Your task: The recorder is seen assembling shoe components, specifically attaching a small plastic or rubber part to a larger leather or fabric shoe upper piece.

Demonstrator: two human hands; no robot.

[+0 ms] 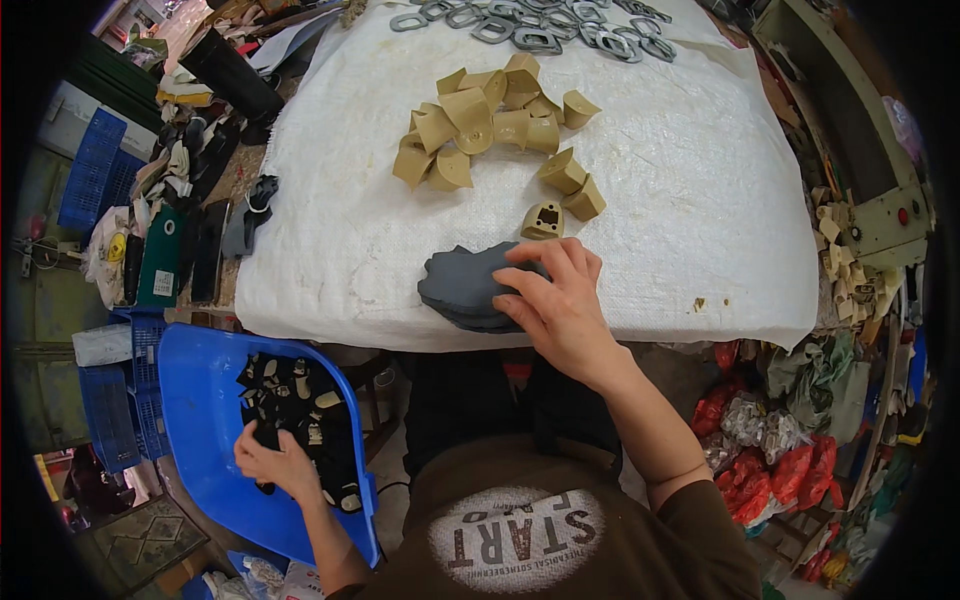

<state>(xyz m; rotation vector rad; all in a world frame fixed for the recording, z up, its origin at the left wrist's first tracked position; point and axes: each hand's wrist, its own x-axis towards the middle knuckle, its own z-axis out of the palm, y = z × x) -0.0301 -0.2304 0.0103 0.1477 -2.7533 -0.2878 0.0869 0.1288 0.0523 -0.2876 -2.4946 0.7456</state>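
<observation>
Near the front edge of the white-covered table lies a stack of thin dark grey cut pieces (463, 281) with notched edges. My right hand (565, 315) bends over its right end, thumb and fingertips pinching the edge; how many layers they hold is hidden. Down on the left, my left hand (277, 463) reaches into a blue plastic basin (200, 400) of small black pieces (335, 455), some showing pale faces. Its thumb and fingers close around one black piece. Just beyond the grey stack stands a tan heel-shaped block (543, 220) with dark openings on its face.
Several tan curved heel-shaped blocks (467, 115) are heaped mid-table. Grey oval rings (540, 38) lie along the far side. A black boot shaft (232, 75) and a green box (162, 258) stand at left. At right are a green metal housing (840, 110) and red plastic bags (785, 475).
</observation>
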